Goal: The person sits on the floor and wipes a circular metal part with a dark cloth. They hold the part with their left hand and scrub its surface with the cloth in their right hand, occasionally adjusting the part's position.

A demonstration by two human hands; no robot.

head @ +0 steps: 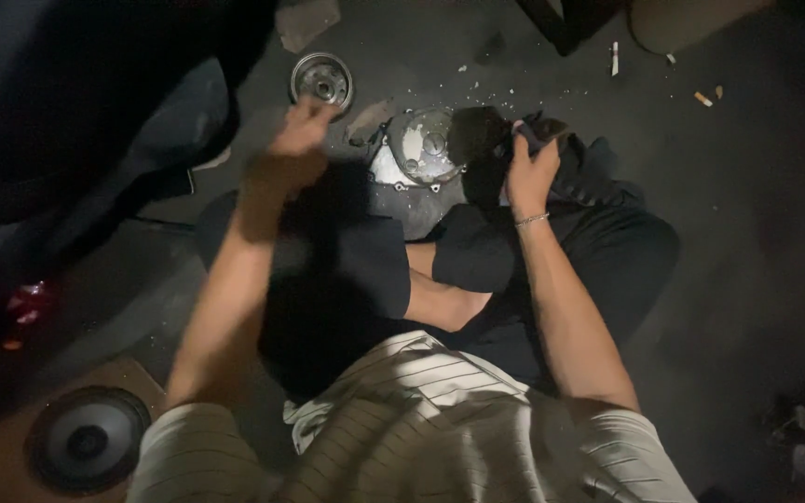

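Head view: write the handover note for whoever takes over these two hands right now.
Left hand: raised and blurred, its fingers at the near edge of the round metal drum on the floor; whether they grip it cannot be told.
Right hand: closed on a dark rag beside the metal engine cover.
Things: the cover lies on the floor in front of the crossed legs, with the rag over its right edge. Small light crumbs are scattered beyond it.
Done: cover and drum are both off and lying loose on the floor.
Left: part of the cover looks pale and dull, so wiping seems unfinished.
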